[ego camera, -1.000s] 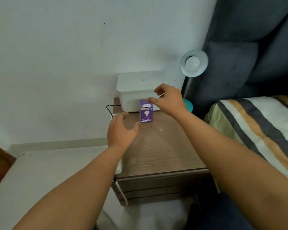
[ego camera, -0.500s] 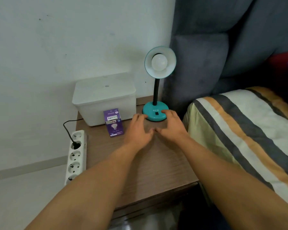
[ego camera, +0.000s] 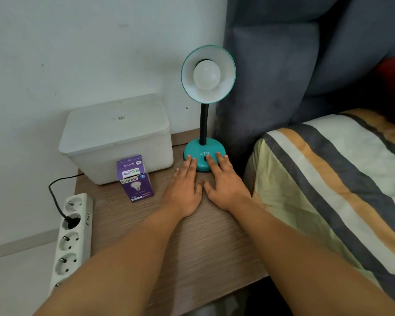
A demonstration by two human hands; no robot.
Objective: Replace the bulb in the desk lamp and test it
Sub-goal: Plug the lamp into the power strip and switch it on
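Starting at your far left, a white plastic power strip (ego camera: 71, 238) lies along the edge of the brown wood-grain worktop (ego camera: 192, 242), with a black plug and cord (ego camera: 62, 208) seated in its second socket. Behind it, against the pale wall, sits a white lidded plastic storage box (ego camera: 116, 137). Just in front of that box stands a small purple cardboard bulb carton (ego camera: 135, 179), upright and closed, touching or nearly touching the box's front.

Your left hand (ego camera: 184, 188) lies flat, palm down on the worktop, fingers extended and holding nothing; its fingertips (ego camera: 190, 158) rest on the front left rim of the lamp base. Your right hand (ego camera: 224, 185) lies the same way just beside it, thumbs nearly meeting, flat and empty, with its fingertips (ego camera: 209, 158) on the base by the small dark switch.

That teal desk lamp (ego camera: 204, 153) stands at the back right corner of the worktop, its black flexible neck (ego camera: 203, 124) rising to a round teal shade (ego camera: 208, 74) tilted to face you. A frosted white bulb (ego camera: 206, 75) sits in the shade, unlit. To your right, a grey padded headboard (ego camera: 271, 76) and a bed with a striped cover (ego camera: 328, 179) adjoin the worktop.
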